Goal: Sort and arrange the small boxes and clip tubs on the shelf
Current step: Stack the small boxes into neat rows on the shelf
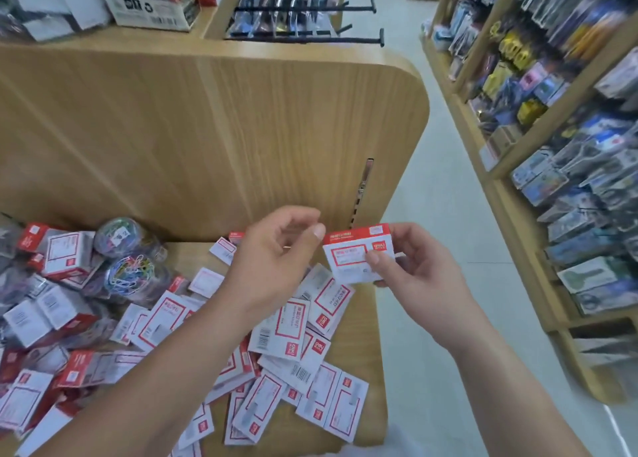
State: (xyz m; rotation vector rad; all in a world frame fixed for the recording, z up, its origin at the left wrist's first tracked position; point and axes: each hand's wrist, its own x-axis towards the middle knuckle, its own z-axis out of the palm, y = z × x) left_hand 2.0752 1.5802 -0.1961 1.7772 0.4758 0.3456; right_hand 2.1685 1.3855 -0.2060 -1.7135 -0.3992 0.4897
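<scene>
Shelf (366,332), near edge: loose boxes (276,336) lie in an overlapping heap, some flat, some on edge, several close to the front lip. Unsorted, by my reading.

Left hand (276,249): raised over the heap, fingers loosely curled, nothing in it that I can see. Thumb tip sits just beside the held box's corner; I cannot tell if it touches.

Right hand (421,270): pinches 1 small box (355,253), thumb on the printed face, fingers behind. The box is in the air at the shelf's right end, partly out over the aisle floor (431,215).

Behind, left: 2 clip tubs (133,273) lie among the boxes, near the back panel (241,128).

Risks:
- A light pinch over the edge: a slip during handover would probably drop the box to the floor.
- A forearm sweeping the heap could push front boxes off.
- The round tubs may roll if neighbouring boxes are pulled away.
</scene>
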